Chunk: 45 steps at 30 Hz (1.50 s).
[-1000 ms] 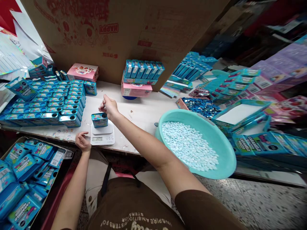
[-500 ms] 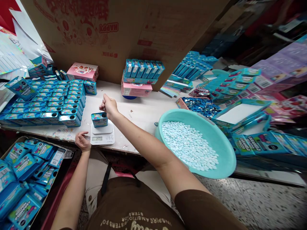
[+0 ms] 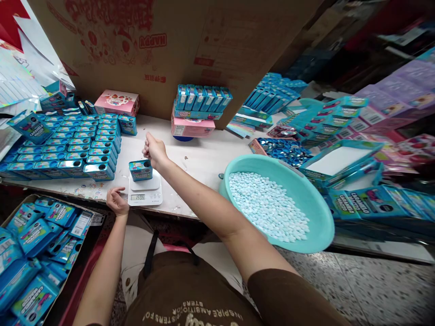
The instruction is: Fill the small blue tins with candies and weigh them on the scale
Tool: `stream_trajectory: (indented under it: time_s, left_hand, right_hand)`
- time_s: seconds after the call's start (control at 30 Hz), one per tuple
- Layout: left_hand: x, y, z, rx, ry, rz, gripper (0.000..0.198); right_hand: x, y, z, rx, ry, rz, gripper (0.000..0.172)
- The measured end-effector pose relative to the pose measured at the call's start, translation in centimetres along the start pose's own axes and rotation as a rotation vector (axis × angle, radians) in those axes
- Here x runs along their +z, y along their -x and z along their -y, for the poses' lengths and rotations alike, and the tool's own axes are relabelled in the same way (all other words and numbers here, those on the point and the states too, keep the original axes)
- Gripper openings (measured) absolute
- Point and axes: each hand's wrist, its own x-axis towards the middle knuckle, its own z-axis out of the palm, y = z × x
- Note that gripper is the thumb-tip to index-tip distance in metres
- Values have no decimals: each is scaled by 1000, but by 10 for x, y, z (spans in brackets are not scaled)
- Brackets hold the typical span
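A small blue candy tin (image 3: 141,170) stands upright on the white digital scale (image 3: 145,190), whose display reads about 15.9. My right hand (image 3: 155,149) is closed in a loose fist just above the tin's right side. What its fingers hold is hidden. At the table's front edge, left of the scale, my left hand (image 3: 117,201) rests with its fingers loosely curled and nothing in them. To my right, a turquoise basin (image 3: 319,217) contains many pale blue and white candies (image 3: 272,208).
Rows of blue tins (image 3: 74,142) fill the table's left side. Below them, an open carton (image 3: 97,219) holds more tins. A pink box with tins (image 3: 193,127) stands by the large cardboard box (image 3: 176,50). Blue trays (image 3: 340,160) and packs lie beyond the basin.
The number on the scale's display has gone up from about 14.7 to about 15.9. Both hands have stayed almost exactly where they were.
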Motion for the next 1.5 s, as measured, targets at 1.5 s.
stream_trajectory:
  time_s: [1.5]
  left_hand:
    - [0, 0, -1, -16, -18, 7, 56]
  right_hand:
    - [-3, 3, -2, -9, 76, -16, 36]
